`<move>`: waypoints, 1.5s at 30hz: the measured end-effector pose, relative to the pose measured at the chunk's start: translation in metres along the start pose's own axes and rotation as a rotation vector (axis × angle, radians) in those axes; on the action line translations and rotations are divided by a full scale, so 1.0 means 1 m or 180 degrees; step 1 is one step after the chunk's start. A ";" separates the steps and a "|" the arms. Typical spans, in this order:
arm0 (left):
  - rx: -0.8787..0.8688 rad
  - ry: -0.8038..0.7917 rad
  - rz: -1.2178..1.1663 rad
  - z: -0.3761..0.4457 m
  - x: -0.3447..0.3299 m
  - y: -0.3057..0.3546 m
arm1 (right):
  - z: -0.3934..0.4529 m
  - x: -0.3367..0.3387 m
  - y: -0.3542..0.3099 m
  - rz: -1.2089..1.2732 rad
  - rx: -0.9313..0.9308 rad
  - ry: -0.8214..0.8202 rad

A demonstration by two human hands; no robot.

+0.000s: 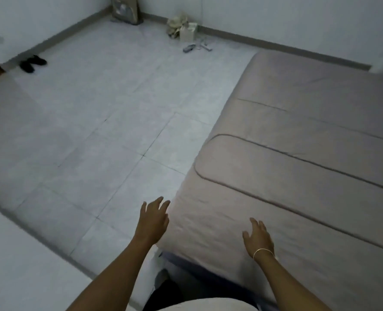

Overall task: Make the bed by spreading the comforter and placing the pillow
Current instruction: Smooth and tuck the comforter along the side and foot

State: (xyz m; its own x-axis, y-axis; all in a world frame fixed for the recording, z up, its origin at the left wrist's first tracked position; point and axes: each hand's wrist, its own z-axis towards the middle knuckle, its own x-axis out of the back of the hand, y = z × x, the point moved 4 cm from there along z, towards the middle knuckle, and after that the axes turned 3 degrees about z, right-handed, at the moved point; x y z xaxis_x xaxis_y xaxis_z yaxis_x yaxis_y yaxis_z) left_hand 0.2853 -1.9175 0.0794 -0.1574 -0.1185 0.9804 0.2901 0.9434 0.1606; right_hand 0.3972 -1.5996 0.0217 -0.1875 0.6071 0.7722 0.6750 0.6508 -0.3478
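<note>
L hand [152, 221] fingers at comforter [298, 176] corner; R hand [258, 239] flat on it.

Pale tiled floor [109, 122], white walls [275, 12] with grey skirting. Small fan [125, 10] in the far corner; dark shoes [32, 62] left of it, crumpled bag [177, 24] right.

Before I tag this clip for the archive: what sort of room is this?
Most likely a sparsely furnished bedroom. A low bed under a pinkish comforter lies on a pale tiled floor, a pair of dark shoes sits by the wall, and a small fan stands in the corner.
</note>
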 end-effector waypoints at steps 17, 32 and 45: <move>-0.2095 -0.0610 0.0485 0.136 -0.020 -0.028 | -0.034 -0.074 -0.050 0.0968 -0.1388 0.0554; -0.4153 -0.1668 0.1058 0.198 -0.109 -0.053 | -0.060 -0.213 -0.131 0.2364 -0.2945 0.1225; -0.5441 -0.1016 0.0602 0.104 -0.280 0.010 | -0.009 -0.263 0.000 0.2155 -0.3718 0.2889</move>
State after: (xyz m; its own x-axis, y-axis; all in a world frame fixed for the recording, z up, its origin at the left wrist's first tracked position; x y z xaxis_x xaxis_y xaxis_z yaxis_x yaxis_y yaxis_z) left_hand 0.2340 -1.8425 -0.2057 -0.1094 0.2034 0.9730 0.8734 -0.4476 0.1917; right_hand 0.4525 -1.7632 -0.1763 0.5260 -0.1061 0.8438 0.6781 -0.5465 -0.4914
